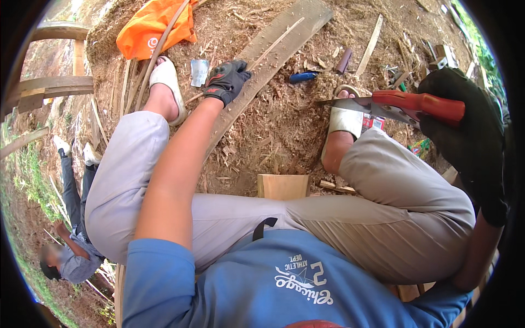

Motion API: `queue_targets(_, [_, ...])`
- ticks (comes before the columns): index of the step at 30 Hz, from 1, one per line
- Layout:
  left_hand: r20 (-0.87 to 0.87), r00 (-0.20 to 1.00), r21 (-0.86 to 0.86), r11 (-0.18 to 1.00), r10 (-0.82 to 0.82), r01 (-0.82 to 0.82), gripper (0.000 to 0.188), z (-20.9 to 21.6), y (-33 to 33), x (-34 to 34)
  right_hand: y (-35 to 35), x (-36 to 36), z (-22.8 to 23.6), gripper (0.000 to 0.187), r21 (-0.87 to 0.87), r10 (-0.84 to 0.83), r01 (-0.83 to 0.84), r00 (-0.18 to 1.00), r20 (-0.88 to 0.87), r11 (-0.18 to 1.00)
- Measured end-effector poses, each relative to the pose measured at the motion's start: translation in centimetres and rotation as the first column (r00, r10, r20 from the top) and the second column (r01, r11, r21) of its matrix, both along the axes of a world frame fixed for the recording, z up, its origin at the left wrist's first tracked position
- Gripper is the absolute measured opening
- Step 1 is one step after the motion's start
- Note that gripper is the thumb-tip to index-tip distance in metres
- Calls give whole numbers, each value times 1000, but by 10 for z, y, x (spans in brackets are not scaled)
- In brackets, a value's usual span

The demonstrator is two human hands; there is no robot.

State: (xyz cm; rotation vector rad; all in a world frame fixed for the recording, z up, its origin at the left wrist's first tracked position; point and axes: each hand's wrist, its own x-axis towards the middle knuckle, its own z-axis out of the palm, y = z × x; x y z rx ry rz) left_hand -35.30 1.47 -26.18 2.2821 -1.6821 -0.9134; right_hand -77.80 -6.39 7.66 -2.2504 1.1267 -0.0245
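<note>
My left hand point(227, 81), in a black glove with red marks, curls over a thin wood strip point(281, 36). The strip lies along a wide wooden plank point(254, 90) that slants across the ground between my feet. Off to the right, my right hand point(456, 101), in a dark glove, is closed at the handle of a red-handled bladed tool point(418, 104). Its metal blade points left, above my right sandal point(347, 117). The fingers of this hand are partly hidden, and the blade's exact kind cannot be made out.
Beyond my left foot lies an orange bag point(158, 30). A blue object point(303, 77) and a brown cylinder point(344, 61) lie right of the plank among shavings. A wooden block point(283, 186) stands between my legs. Another person point(76, 257) is at the far left, near a wooden frame point(54, 85).
</note>
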Motion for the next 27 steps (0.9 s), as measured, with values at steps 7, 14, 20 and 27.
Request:
queue_targets(7, [102, 993, -54, 996, -58, 64, 46, -1, 5, -1, -4, -19, -7, 34, 16, -46, 46, 999, 15, 999])
queue_targets(14, [211, 970, -139, 986, 117, -89, 53, -3, -3, 11, 0, -24, -8, 37, 32, -59, 58, 998, 33, 998])
queue_targets(20, [483, 876, -420, 877, -2, 234, 71, -17, 21, -6, 2, -21, -15, 39, 45, -59, 57, 997, 44, 997])
queue_targets(27, [376, 924, -232, 973, 71, 20, 103, -55, 44, -95, 4, -23, -19, 42, 57, -74, 72, 997, 32, 996])
